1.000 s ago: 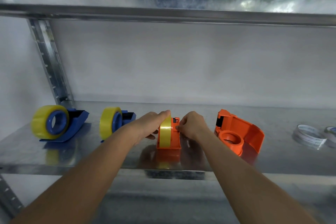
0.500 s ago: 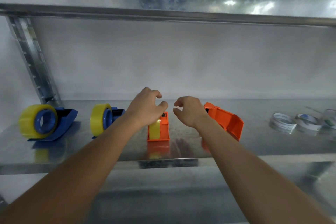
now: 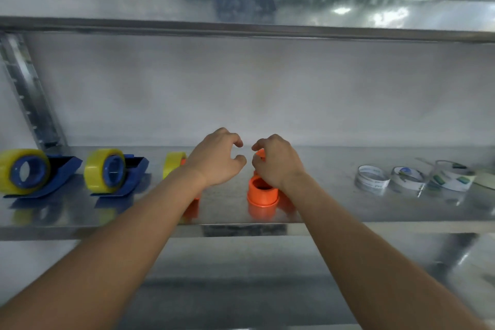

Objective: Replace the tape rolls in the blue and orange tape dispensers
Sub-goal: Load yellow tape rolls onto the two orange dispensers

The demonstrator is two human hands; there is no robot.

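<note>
Soft, even, cool light fills my view. Glare flares on the upper shelf's front edge (image 3: 375,12); the lower shelf (image 3: 334,212) mirrors what stands on it. My hands and everything else look slightly motion-blurred, and straight lines bow at the frame's edges.

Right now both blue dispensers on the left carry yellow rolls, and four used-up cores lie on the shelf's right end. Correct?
Not quite. The head view shows three empty cores, not four. Both blue dispensers do carry yellow rolls.
</note>
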